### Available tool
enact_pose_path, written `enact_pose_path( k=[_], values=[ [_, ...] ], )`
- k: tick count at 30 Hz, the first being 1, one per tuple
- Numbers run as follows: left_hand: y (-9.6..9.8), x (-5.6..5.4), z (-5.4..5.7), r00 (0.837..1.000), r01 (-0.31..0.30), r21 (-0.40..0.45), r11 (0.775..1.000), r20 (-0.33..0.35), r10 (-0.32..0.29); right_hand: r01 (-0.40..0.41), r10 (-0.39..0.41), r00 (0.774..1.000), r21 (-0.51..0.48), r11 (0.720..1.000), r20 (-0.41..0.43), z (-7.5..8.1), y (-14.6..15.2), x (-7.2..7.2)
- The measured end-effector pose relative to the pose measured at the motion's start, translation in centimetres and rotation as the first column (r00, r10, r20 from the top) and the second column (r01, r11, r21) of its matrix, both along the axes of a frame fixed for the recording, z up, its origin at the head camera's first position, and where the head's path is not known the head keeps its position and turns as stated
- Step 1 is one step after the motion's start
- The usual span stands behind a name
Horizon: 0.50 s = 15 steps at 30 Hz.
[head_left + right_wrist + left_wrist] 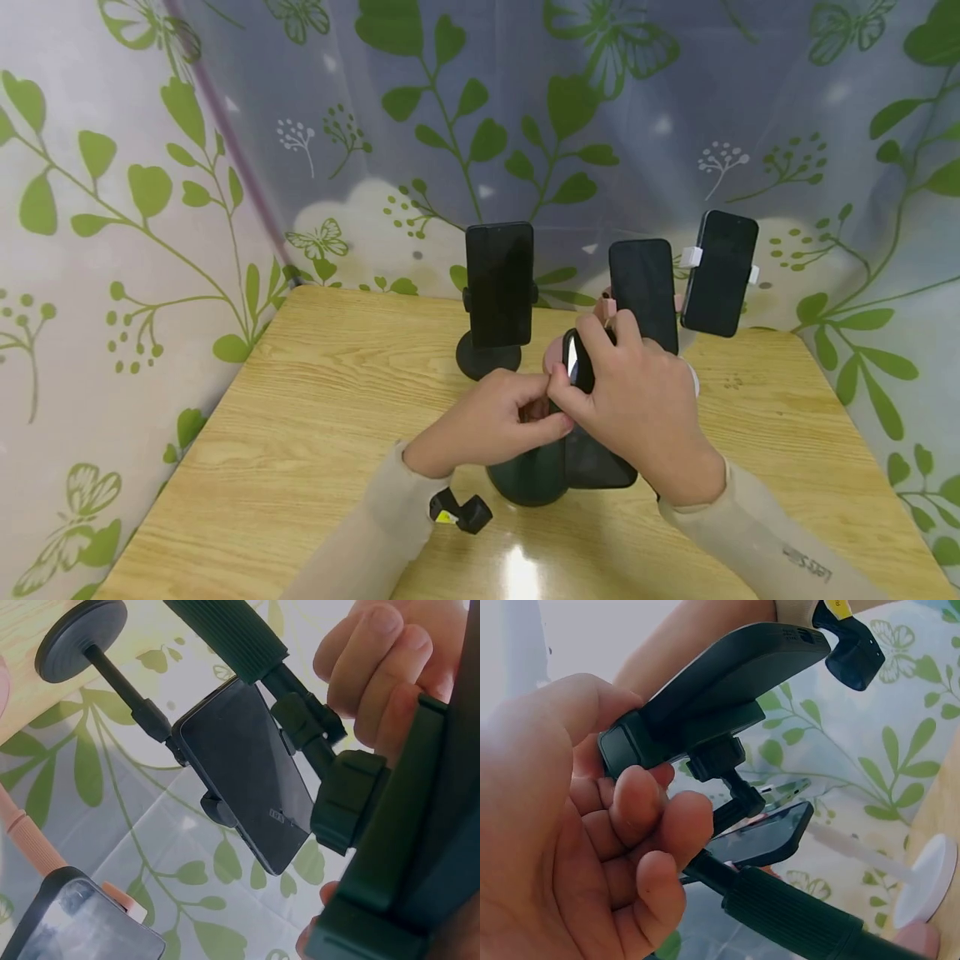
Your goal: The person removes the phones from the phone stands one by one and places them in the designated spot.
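Note:
A dark smartphone (600,458) lies tilted in the clamp of a dark green phone stand (525,483). My right hand (648,400) grips the phone from above, its fingers bent over the upper part and the thumb at the left edge. At the left side, my left hand (487,421) pinches the end of the green clamp (622,742) between thumb and forefinger, its other fingers curled below. Under the clamp, the left wrist view shows the pivot joint (720,757) and ribbed pole (791,907). The right wrist view shows the clamp's underside (397,817) close up.
Behind my hands stand a black holder with a phone (498,283), a pink one with a phone (643,287), and a white one with a phone (720,271). The wooden table (285,467) meets a leaf-patterned curtain (337,125) at its back.

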State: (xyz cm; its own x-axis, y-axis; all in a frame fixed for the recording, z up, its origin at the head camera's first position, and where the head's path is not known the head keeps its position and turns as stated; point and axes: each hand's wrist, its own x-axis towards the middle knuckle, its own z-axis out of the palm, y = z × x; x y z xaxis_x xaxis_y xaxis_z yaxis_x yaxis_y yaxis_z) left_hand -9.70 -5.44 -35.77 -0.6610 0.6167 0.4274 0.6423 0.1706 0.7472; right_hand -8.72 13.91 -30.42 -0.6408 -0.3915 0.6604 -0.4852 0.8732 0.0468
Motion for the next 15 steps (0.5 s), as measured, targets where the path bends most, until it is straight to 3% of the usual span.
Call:
enact_pose_path(
  k=[8,11,15],
  values=[
    [0.58,-0.19,-0.68,1.0,-0.013,0.096,0.995,0.009,0.012,-0.009,0.009,1.0,0.012,1.0,0.029,0.26,0.2,0.16],
    [0.34,-0.18,-0.43,0.998,0.014,0.064,0.998,0.053,-0.018,-0.019,0.019,1.0,0.017,1.0,0.024,0.32,0.24,0.14],
    [0.12,-0.01,-0.11,0.997,0.008,-0.03,1.0,0.082,-0.005,-0.023,0.023,1.0,0.013,1.0,0.0,0.27,0.33,-0.04]
  ],
)
